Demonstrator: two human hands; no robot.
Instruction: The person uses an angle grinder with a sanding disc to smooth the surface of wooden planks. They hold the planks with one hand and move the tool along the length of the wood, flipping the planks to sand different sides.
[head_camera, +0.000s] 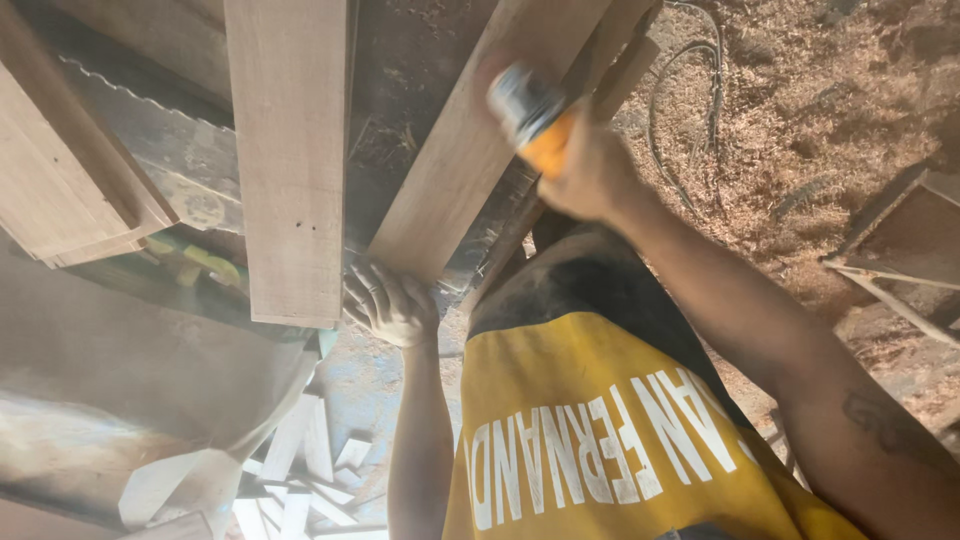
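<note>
Here, mid-job by the look of it: right hand wrapped tight round an orange and silver power tool, blurred, pressed to the slanted plank at centre. Left hand curled over that plank's near end, fingers bent, gripping it. A 2nd plank lying just left, apart from the 1st. Saw blade beneath on the table. Offcuts piled on the floor at near left, sawdust thick at far right. Plank surface not visibly finished or marked; amount left impossible to tell.
</note>
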